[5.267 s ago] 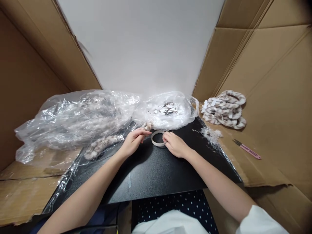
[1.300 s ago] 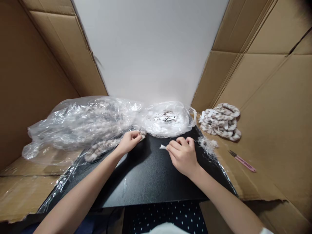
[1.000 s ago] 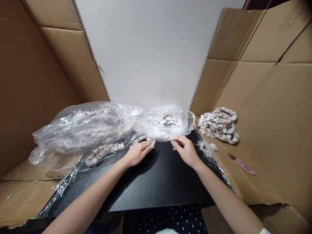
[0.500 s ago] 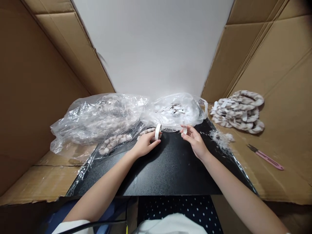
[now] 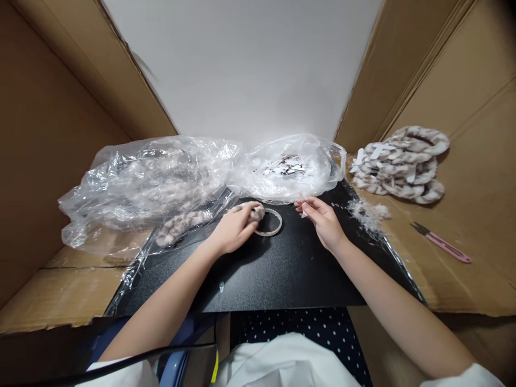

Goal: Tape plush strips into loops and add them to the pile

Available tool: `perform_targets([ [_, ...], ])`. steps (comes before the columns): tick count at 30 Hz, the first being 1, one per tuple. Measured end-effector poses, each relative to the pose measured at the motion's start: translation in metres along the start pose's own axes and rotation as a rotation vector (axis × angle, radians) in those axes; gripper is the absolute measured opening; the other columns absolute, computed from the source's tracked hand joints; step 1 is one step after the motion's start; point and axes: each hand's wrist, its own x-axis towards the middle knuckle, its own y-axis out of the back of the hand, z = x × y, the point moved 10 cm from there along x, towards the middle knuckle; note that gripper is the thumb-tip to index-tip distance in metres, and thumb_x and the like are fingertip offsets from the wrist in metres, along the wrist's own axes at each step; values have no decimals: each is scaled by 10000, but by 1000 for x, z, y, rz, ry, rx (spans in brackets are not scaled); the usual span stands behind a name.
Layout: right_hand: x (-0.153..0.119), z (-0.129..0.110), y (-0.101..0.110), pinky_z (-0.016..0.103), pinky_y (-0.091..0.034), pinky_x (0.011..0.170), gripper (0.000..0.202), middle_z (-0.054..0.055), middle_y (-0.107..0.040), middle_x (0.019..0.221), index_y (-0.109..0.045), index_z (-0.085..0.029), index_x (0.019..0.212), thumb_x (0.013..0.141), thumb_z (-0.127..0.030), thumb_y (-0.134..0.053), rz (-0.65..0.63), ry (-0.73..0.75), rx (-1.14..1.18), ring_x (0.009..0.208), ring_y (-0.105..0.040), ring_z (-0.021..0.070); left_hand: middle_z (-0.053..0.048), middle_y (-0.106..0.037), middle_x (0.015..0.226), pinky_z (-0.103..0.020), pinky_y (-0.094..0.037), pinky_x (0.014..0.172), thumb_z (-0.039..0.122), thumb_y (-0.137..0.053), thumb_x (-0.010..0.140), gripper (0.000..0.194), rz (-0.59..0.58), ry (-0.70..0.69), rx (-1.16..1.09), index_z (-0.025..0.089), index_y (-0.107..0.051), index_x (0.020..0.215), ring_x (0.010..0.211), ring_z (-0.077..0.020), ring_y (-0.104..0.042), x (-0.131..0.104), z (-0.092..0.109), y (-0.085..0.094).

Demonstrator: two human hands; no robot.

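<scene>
My left hand (image 5: 234,228) is closed round the end of a fluffy beige-and-brown strip (image 5: 255,213). Just right of those fingers a roll of tape (image 5: 276,231) lies flat on the black tabletop. Between thumb and fingertips my right hand (image 5: 322,219) pinches a small clear piece of tape (image 5: 303,206), held above the table. Another fluffy strip (image 5: 181,227) lies to the left, at the edge of a clear plastic bag (image 5: 149,177) full of the same fluffy material.
A second plastic bag (image 5: 262,183) at the back holds white tags with dark strings. On the right cardboard sit a pile of fluffy rings (image 5: 419,161) with white tags and pink-handled thread snips (image 5: 443,245). Loose fluff (image 5: 368,215) lies by the table's right edge.
My left hand has let go of the tape roll, which now lies flat, and has closed on the fluffy strip. The piece of tape stays in my right hand. The view has shifted slightly.
</scene>
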Motion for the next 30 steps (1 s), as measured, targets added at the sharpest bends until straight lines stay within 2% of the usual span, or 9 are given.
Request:
perform_targets([
  [3,0,0,1,329,-475,756,319,49,-685,921,-674,-220,844,694,-499,-714,7,-4,0,835,-596,178,-63,-605,882,-314,-454,715,199,-325,872,219,144,139,-177,153,-473,1027,763,-181,-559,-2,-24,17],
  [6,-1,1,2,322,-471,739,326,43,-688,901,-684,-222,836,676,-501,-735,10,-20,23,811,-589,171,-33,-528,786,-283,-436,691,245,-303,901,186,238,155,-290,178,-458,823,717,-151,-500,-3,-33,28],
  [9,-1,2,2,316,-469,748,318,34,-691,881,-688,-220,813,660,-491,-756,16,-33,57,799,-588,161,-31,-523,773,-260,-428,657,352,-333,928,279,226,150,-423,166,-510,818,711,-144,-487,-4,-35,28],
  [13,1,5,5,303,-461,746,292,20,-691,852,-705,-221,789,659,-475,-767,38,-44,101,763,-577,142,-23,-538,744,-241,-416,574,488,-404,919,406,109,166,-624,146,-604,1009,631,-130,-485,-3,-31,20],
  [15,1,6,6,300,-459,733,288,17,-688,841,-712,-225,785,655,-475,-771,48,-52,117,751,-571,141,-33,-573,762,-244,-435,591,515,-462,899,436,62,158,-660,148,-637,1056,640,-133,-517,-3,-25,17],
  [19,1,7,5,295,-450,715,284,13,-673,792,-724,-230,766,646,-483,-772,44,-64,124,741,-564,146,-77,-654,837,-271,-473,696,489,-567,858,381,91,141,-670,138,-715,865,768,-173,-601,-2,-13,18],
  [23,-1,5,-2,291,-435,715,284,15,-661,763,-737,-221,743,668,-495,-746,4,-45,71,734,-554,146,-62,-669,713,-266,-478,692,469,-615,833,372,33,156,-798,134,-722,713,722,-164,-614,-4,3,-3],
  [26,-3,4,-7,283,-426,697,304,20,-648,763,-739,-209,732,708,-511,-713,-19,-9,1,730,-549,144,-44,-664,650,-235,-457,594,461,-648,810,340,-15,239,-918,134,-741,785,627,-135,-595,-6,8,-22],
  [30,-10,2,-22,268,-417,626,341,20,-619,747,-732,-202,723,764,-533,-665,-113,39,-113,686,-538,134,-67,-710,742,-220,-452,560,445,-715,751,352,-6,305,-1044,123,-744,889,632,-128,-605,-7,11,-35],
])
